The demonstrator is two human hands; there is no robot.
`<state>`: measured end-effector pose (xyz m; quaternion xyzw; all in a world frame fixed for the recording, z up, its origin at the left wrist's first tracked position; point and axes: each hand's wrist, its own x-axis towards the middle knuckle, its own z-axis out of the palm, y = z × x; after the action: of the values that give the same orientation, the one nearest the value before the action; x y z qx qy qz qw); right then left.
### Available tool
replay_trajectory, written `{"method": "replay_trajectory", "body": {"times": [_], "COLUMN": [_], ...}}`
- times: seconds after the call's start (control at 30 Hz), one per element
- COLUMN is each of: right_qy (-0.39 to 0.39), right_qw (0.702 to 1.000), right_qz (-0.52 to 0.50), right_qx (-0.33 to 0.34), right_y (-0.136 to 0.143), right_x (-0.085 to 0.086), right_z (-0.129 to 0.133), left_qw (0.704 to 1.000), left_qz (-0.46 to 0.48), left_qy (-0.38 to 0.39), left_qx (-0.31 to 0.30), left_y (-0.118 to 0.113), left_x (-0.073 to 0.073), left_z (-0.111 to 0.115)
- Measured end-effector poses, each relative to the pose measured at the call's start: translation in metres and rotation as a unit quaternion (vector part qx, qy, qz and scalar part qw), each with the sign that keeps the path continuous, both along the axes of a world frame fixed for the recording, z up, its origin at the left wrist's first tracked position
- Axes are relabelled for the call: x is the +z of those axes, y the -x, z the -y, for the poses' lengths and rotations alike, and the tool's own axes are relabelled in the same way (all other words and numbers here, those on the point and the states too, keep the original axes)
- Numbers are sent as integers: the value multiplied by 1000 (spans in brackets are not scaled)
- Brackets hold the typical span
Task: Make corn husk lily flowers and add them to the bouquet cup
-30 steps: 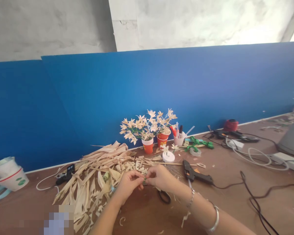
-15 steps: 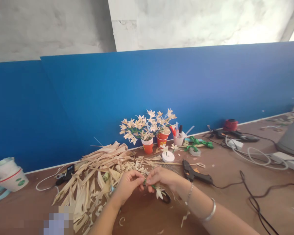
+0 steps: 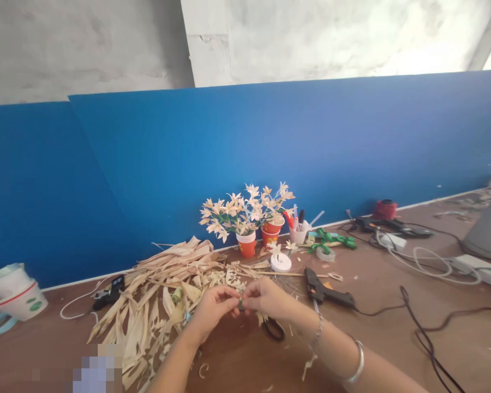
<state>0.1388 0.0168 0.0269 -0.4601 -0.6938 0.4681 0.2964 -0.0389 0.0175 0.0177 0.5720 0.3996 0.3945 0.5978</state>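
Wall [image 3: 311,38]: pale, stained, above a blue panel [image 3: 147,147] along the back of the bench [image 3: 237,363].
Bench: brown, littered with scraps.
Left hand [image 3: 217,308]: thumb and fingers closed in a pinch on a small green stem [image 3: 240,302], over the near middle of the bench.
Right hand [image 3: 264,297]: fingertips meeting the left, pinched on the same stem; a chain [image 3: 318,330] at the wrist, a bangle [image 3: 358,363] on the forearm.
Petals [image 3: 262,318]: pale, showing just below the right hand, partly hidden; whether joined to the stem, cannot tell.
Black loop [image 3: 275,329]: lying beside the petals.
Husks [image 3: 180,256]: dry, strip-like, heaped to the left of and behind the hands.
Flowers [image 3: 229,208]: cream, bunched above red cups [image 3: 246,248] near the panel.
White cup [image 3: 298,236]: upright, holding pens, right of the red cups.
White roll [image 3: 281,263]: flat, in front of the cups.
Clear roll [image 3: 325,254]: beside green ribbon [image 3: 329,236].
Glue gun [image 3: 327,290]: black, on its side, right of the hands.
Bucket [image 3: 22,301]: white, red-banded, far left.
Black cord [image 3: 429,349]: looped, at right.
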Motion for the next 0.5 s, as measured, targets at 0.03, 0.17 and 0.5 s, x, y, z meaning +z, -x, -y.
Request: {"method": "replay_trajectory", "body": {"times": [0.03, 0.17, 0.5], "right_qy": [13, 71, 127], "right_qw": [1000, 995, 983], "right_qz": [-16, -74, -131], "right_qx": [7, 15, 37], "right_y": [0, 0, 2], "right_x": [2, 5, 8], "right_z": [0, 1, 2], "left_qw": [1000, 1000, 999], "left_qz": [5, 18, 34], "left_qy": [0, -9, -10], "left_qx": [0, 10, -2], "left_y": [0, 1, -1], "left_x": [0, 1, 0], "left_z": [0, 1, 0]}}
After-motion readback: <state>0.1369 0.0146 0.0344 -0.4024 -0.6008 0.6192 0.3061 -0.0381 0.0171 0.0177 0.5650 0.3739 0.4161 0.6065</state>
